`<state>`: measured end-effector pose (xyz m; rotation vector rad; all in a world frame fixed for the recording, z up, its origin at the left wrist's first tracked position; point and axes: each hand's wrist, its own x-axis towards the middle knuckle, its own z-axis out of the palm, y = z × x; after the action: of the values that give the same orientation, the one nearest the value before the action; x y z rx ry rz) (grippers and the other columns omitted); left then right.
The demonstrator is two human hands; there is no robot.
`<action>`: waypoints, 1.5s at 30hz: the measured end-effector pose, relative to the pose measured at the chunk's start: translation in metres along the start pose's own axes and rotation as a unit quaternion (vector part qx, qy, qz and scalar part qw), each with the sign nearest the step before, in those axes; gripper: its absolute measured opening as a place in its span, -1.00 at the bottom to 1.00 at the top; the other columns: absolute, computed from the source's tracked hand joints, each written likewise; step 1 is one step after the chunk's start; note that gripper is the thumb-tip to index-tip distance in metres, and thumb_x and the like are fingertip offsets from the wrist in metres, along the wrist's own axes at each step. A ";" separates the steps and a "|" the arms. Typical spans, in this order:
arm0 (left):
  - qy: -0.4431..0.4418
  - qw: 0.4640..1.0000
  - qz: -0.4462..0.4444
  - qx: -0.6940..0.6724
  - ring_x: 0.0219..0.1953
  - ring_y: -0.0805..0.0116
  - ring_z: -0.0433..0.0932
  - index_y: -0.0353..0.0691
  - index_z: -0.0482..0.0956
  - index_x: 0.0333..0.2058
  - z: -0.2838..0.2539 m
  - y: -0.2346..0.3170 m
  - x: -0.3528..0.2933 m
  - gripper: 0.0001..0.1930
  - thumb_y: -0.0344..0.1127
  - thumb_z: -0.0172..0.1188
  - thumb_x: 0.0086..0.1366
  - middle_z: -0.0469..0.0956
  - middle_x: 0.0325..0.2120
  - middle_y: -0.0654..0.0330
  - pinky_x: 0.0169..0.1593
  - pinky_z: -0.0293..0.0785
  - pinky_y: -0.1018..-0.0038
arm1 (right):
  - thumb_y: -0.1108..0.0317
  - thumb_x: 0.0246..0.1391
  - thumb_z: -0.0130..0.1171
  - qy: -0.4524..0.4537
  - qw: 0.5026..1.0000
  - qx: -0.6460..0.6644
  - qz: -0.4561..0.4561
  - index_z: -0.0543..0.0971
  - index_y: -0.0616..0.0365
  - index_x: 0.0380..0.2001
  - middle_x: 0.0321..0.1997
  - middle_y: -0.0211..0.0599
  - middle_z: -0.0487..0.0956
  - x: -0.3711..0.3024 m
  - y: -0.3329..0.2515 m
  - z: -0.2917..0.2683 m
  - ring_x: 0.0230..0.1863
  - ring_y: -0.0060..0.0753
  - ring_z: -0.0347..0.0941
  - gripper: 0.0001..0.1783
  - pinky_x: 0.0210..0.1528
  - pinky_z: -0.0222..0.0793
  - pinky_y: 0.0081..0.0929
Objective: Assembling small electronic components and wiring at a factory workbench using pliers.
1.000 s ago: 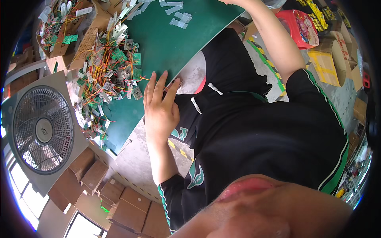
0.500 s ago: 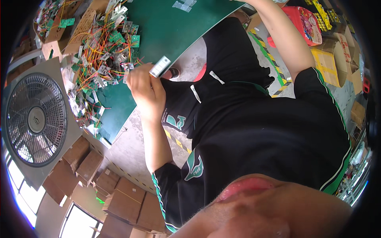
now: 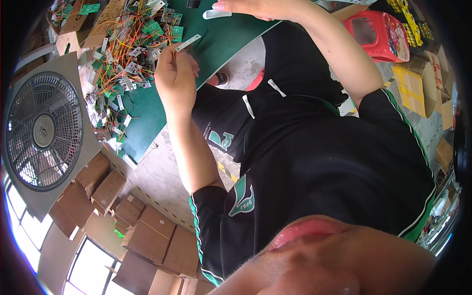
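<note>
My left hand point(image 3: 175, 81) is closed around a narrow, pale metal-looking strip with small holes point(image 3: 189, 43), which sticks up past the thumb and fingers. A thin dark wire shows beside the strip. Farther right, at the top edge, my right hand point(image 3: 268, 8) pinches a small whitish, rounded piece point(image 3: 217, 14) low over the green table point(image 3: 216, 42). Part of the right hand's fingers is cut off by the frame. Just left of my left hand lies a tangled heap of green circuit boards with red and yellow wires point(image 3: 130, 54).
A grey box fan point(image 3: 44, 130) stands at the left. Cardboard boxes point(image 3: 150, 233) are stacked at lower left. A red plastic stool point(image 3: 376, 37) and an open carton point(image 3: 415, 86) are at the right. A black round object point(image 3: 192, 3) sits at the table's far side.
My left hand has moved up beside the heap, and the strip has turned to look narrower. The right hand has come further into view, now with the whitish piece. The view has shifted slightly.
</note>
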<state>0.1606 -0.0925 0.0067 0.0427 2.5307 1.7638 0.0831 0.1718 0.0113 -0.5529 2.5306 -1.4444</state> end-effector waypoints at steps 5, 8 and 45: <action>-0.075 0.987 -0.031 -0.141 -0.51 0.54 0.37 -0.42 0.56 -0.06 -0.004 -0.007 0.002 -0.77 -0.41 -0.03 0.55 0.41 -0.55 0.28 -0.27 0.47 0.51 | 0.27 0.13 0.30 0.003 0.991 -0.137 0.010 0.56 0.30 -0.29 -0.30 0.04 0.62 -0.004 -0.027 -0.008 -0.21 0.10 0.59 -0.72 -0.16 0.45 -0.11; -0.075 0.979 -0.072 -0.177 -0.49 0.45 0.35 -0.45 0.53 -0.05 -0.003 0.000 0.002 -0.75 -0.39 -0.06 0.53 0.36 -0.57 0.27 -0.23 0.47 0.43 | 0.21 0.14 0.30 -0.048 0.971 -0.228 0.058 0.58 0.30 -0.26 -0.29 0.07 0.62 0.009 -0.021 0.002 -0.20 0.09 0.60 -0.68 -0.14 0.46 -0.08; -0.123 0.985 -0.064 -0.099 -0.51 0.72 0.33 -0.38 0.66 -0.10 0.012 0.022 -0.003 -0.76 -0.32 0.08 0.56 0.52 -0.52 0.37 -0.44 0.19 0.71 | 0.05 0.35 0.24 -0.160 0.969 0.159 0.105 0.53 0.18 -0.42 -0.61 -0.48 0.53 -0.007 -0.029 0.007 -0.65 -0.67 0.39 -0.59 -0.59 0.26 -0.57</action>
<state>0.1636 -0.0741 0.0236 0.0823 2.1315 1.8250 0.0990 0.1557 0.0326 -0.4106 1.9940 -1.5006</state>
